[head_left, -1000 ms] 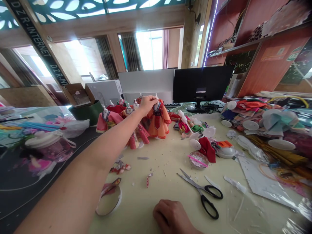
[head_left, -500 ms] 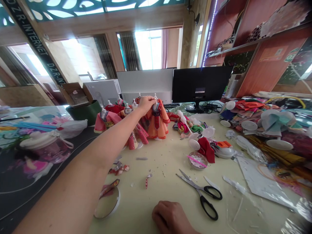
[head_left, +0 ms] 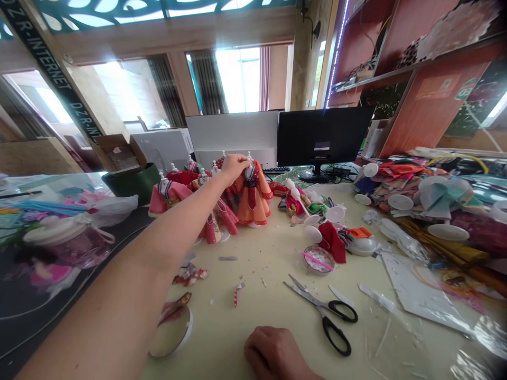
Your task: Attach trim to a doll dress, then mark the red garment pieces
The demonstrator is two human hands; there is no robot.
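My left hand reaches far across the table, its fingers pinched at the neck of a doll in an orange robe with a red front panel. That doll stands upright on the table. Several other robed doll bodies crowd to its left, among them a pink-robed doll; my forearm partly covers them. Near the front edge my right hand rests on the tabletop, curled into a loose fist with nothing showing in it. Black-handled scissors lie to its right with the blades slightly apart.
A roll of tape and fabric scraps lie left of centre. A small bowl carries a pink stick. Doll parts with white discs are heaped at right, beside a large cloth pile. A monitor stands behind.
The whole view has shifted slightly. My left hand stays at the orange-robed doll's neck, and my right hand keeps its place on the table.
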